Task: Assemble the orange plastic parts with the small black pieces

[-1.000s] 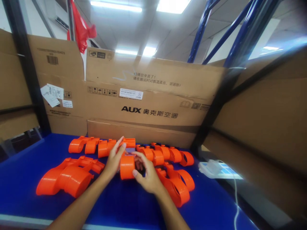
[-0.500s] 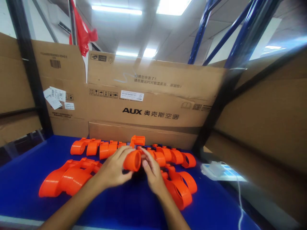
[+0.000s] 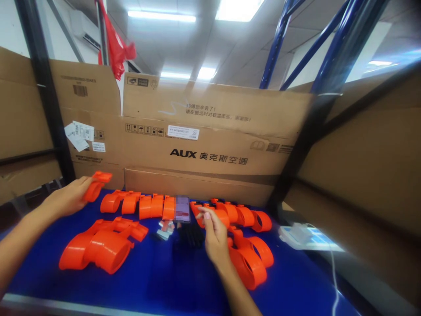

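Observation:
My left hand [image 3: 70,193] is raised at the far left, its fingers closed on an orange plastic ring-shaped part [image 3: 94,188] with a flat tab on top. My right hand [image 3: 215,237] hovers near the middle of the blue table [image 3: 158,281], thumb and fingers drawn together; whatever they pinch, if anything, is too small to make out. Behind it stands a back row of orange ring parts [image 3: 243,215], some with black pieces on top. Closer in on the right lie more orange ring parts [image 3: 250,267]. Several black strips [image 3: 192,235] and small silvery pieces [image 3: 165,229] lie left of that hand.
A phone [image 3: 182,208] stands amid the back row. More orange parts [image 3: 151,206] continue to its left, with a larger group [image 3: 107,245] in front. Cardboard panels [image 3: 210,175] wall the back and sides. A power strip [image 3: 309,237] with a white cable sits at right.
My left hand has carried the orange ring part from the middle to the far left. My right hand has separated from that part and stays near the middle, uncovering the phone and black strips.

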Demonstrator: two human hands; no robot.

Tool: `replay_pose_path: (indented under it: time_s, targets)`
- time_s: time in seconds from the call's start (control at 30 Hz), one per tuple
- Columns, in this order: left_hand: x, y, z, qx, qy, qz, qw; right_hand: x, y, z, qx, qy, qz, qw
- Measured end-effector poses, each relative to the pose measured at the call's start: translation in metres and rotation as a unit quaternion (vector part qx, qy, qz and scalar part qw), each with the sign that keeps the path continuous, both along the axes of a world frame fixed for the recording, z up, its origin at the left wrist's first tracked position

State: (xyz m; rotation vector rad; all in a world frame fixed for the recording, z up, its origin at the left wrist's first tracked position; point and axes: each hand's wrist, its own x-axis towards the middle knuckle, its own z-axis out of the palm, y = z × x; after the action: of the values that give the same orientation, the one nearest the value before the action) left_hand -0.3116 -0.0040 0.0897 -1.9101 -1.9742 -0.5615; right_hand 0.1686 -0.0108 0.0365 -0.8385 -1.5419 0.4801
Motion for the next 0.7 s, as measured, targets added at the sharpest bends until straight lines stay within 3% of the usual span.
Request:
replay_pose_path:
  time_s: [0.07,0.17,0.27,0.4,0.5,0.57,0.63,0.7]
  targets:
    - [-0.017,0.005,-0.016,-0.069,0.013,-0.009,0.997,0.001,0.000,0.001,0.020,-0.021,-0.042,0.999]
    - [-0.026,0.009,-0.037,-0.115,0.021,0.002,0.993,0.006,0.003,0.000,0.065,-0.105,-0.160,0.979]
    - [-0.019,0.008,-0.049,-0.106,-0.004,-0.033,0.994,0.011,0.009,-0.005,0.060,-0.229,-0.269,0.933]
    - [-0.011,0.007,-0.058,-0.094,-0.046,-0.070,0.992,0.011,0.014,-0.009,0.017,-0.338,-0.343,0.876]
    - [-0.014,0.015,-0.057,-0.100,-0.038,-0.077,0.991,0.006,0.011,-0.003,-0.036,-0.409,-0.367,0.835]
    - [-0.011,0.022,-0.049,-0.079,-0.024,-0.074,0.994,0.003,0.008,0.003,-0.068,-0.443,-0.377,0.810]
    - [0.005,0.028,-0.035,-0.036,-0.012,-0.087,0.995,0.001,0.007,0.007,-0.084,-0.457,-0.383,0.799]
    - [0.035,0.029,-0.017,0.002,-0.016,-0.122,0.992,0.003,0.009,0.007,-0.086,-0.461,-0.382,0.796]
